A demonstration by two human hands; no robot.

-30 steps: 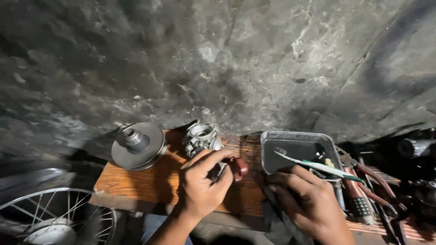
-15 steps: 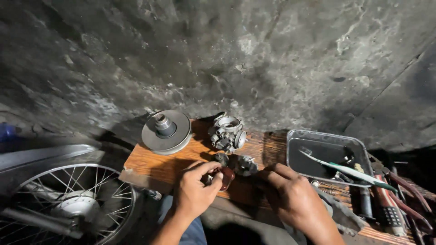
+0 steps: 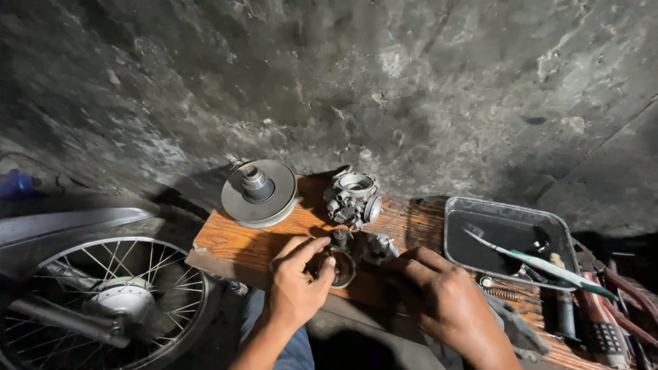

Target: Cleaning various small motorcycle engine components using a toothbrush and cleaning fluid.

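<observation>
Plank: worn wooden board [image 3: 233, 243] lying left to right across the near middle of the scene, in front of a rough, stained concrete wall [image 3: 384, 82].
Left hand: left hand [image 3: 296, 284] rests at the near edge of the plank, thumb and forefinger pinched on a small round metal part [image 3: 340, 268]; the other fingers curl loosely beside it.
Round part: dark ring-shaped piece on the plank, just right of the left hand's fingertips, held at its left rim.
Right hand: right hand [image 3: 439, 298] lies palm down on the plank, near and right of the ring, fingers bent inward; whether they grip anything underneath, I cannot tell.
Small parts: a short dark cylinder [image 3: 339, 238] stands just beyond the ring; a small shiny metal fitting [image 3: 378, 248] sits between the ring and the right hand's knuckles.
Carburettor: grey metal carburettor body [image 3: 353, 196] stands at the far edge of the plank, beyond both hands.
Pulley: round grey pulley disc [image 3: 259, 193] with a raised hub lies to the left of the carburettor, at the far left of the plank.
Tray: shallow metal tray [image 3: 507, 236] at the right, with a toothbrush [image 3: 541, 264] laid slanting across it.
Wheel: spoked wheel [image 3: 103, 301] at the near left, below the plank's end.
</observation>
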